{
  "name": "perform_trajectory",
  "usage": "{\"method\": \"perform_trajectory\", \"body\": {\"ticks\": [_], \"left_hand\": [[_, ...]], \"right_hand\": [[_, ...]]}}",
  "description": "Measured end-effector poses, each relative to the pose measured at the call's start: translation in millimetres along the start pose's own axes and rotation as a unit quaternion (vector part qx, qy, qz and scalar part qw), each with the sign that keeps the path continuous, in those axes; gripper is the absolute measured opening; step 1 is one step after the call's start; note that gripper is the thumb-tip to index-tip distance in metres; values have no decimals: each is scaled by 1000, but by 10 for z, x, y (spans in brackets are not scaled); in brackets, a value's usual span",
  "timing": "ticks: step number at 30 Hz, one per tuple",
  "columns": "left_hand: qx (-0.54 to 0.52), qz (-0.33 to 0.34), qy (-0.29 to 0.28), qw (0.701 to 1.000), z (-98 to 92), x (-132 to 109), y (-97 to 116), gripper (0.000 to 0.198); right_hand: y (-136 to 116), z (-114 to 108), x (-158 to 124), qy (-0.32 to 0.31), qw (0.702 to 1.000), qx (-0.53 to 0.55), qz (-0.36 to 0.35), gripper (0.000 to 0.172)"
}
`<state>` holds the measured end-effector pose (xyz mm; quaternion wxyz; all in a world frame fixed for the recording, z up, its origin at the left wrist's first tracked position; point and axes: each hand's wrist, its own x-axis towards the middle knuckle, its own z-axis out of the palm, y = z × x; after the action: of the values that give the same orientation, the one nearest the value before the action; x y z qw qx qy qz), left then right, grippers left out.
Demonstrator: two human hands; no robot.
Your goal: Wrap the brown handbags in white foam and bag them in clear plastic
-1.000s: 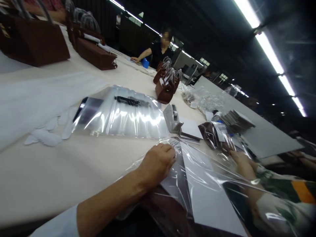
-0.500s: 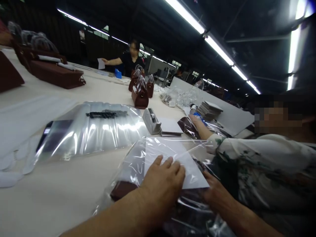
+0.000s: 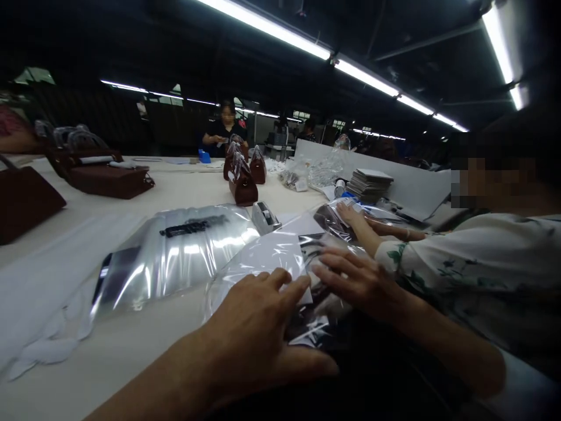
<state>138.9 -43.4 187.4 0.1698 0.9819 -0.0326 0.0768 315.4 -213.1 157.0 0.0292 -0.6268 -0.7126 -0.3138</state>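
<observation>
A clear plastic bag (image 3: 258,254) lies at the table's near edge, with a white sheet (image 3: 280,248) and something dark brown showing through it. Over its near left part is my left hand (image 3: 263,327), thumb stretched out and fingers apart, gripping nothing. My right hand (image 3: 357,280) rests with long, extended fingers on the bag's right part, over the dark contents; it is slightly blurred. The shape of the brown thing inside is hidden by glare and by my hands.
A stack of clear plastic bags (image 3: 205,251) lies left of centre beside a tape dispenser (image 3: 265,217). Brown handbags (image 3: 243,187) stand farther back, more (image 3: 107,175) at left. On the right, a co-worker's hand (image 3: 350,213) touches another wrapped bag; grey boards (image 3: 370,184) are stacked behind.
My right hand has come up from the package's right side onto its top. My left hand has slid nearer, off the white sheet's middle. The sheet now sits farther left, and the view has levelled.
</observation>
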Motion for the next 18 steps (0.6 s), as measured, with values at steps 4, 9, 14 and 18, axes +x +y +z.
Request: {"method": "perform_trajectory", "body": {"ticks": [4,9,14,18], "left_hand": [[-2,-47,43,998,-61,46,-123,27],[-251,-124,195,940,-231,-226,-437,29],[-249,-271,205,907,-311,-224,-494,66],[-30,-305,149,940,-341,-120,-653,70]], "right_hand": [[242,116,366,58,998,-28,-7,37],[328,234,696,121,992,19,-14,19],[313,137,932,105,990,54,-72,21],[365,-47,1050,62,990,91,-84,22]]}}
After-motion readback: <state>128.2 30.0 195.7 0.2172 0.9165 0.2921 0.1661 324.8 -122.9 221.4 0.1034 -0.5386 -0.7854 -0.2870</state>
